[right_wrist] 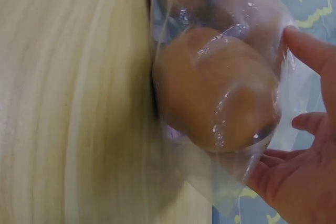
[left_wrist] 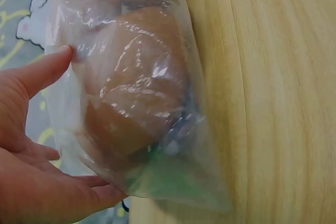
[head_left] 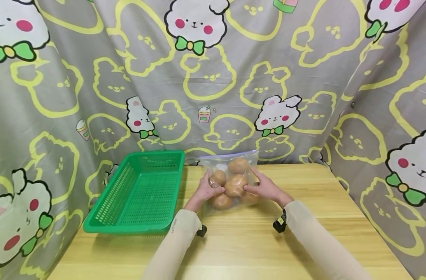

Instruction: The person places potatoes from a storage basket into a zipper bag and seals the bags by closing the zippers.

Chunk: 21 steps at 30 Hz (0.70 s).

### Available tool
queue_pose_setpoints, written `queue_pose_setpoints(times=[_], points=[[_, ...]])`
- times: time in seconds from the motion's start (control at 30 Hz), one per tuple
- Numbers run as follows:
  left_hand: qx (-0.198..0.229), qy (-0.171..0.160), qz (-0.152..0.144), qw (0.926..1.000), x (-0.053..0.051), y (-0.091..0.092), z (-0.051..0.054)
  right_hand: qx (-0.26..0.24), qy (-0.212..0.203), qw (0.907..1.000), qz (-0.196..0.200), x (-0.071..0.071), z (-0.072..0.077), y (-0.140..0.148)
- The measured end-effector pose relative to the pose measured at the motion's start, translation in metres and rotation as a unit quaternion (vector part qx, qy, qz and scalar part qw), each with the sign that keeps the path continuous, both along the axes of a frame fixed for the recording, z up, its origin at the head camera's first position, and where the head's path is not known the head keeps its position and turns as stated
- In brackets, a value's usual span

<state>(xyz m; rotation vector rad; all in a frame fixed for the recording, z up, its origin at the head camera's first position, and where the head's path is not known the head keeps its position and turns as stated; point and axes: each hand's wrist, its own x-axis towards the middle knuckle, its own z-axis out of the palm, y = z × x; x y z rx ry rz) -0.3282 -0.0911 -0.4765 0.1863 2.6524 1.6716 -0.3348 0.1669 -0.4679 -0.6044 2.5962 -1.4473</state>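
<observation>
A clear zip bag (head_left: 232,205) with a purple seal strip stands on the wooden table, full of several smooth brown rounded things (head_left: 236,185) like potatoes or bread rolls; I cannot tell which. My left hand (head_left: 206,189) holds the bag's left side, thumb across the front and fingers at the side and behind. Opposite it, my right hand (head_left: 267,187) grips the right side, its thumb on the front. Both wrist views show the bag close up, with brown lumps (left_wrist: 139,77) pressing against the plastic and the right hand's thumb and fingers (right_wrist: 310,48) around its edge.
An open green plastic basket (head_left: 134,229) sits at the left of the table (head_left: 251,249), close to the bag. Behind and at both sides hangs a grey curtain (head_left: 213,136) with cartoon prints, meeting the table's back edge.
</observation>
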Motion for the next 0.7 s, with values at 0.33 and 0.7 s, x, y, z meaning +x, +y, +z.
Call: queue_pose_setpoints(times=[0.33,0.7], points=[[0.072,0.003,-0.054,0.996,-0.01,-0.003,-0.011,0.023,0.012,0.999,-0.037,0.006,-0.005,-0.005],[0.024,0.004,-0.012,0.9996,-0.001,-0.005,0.001,0.058,0.031,0.9974,-0.031,0.007,0.006,0.0]])
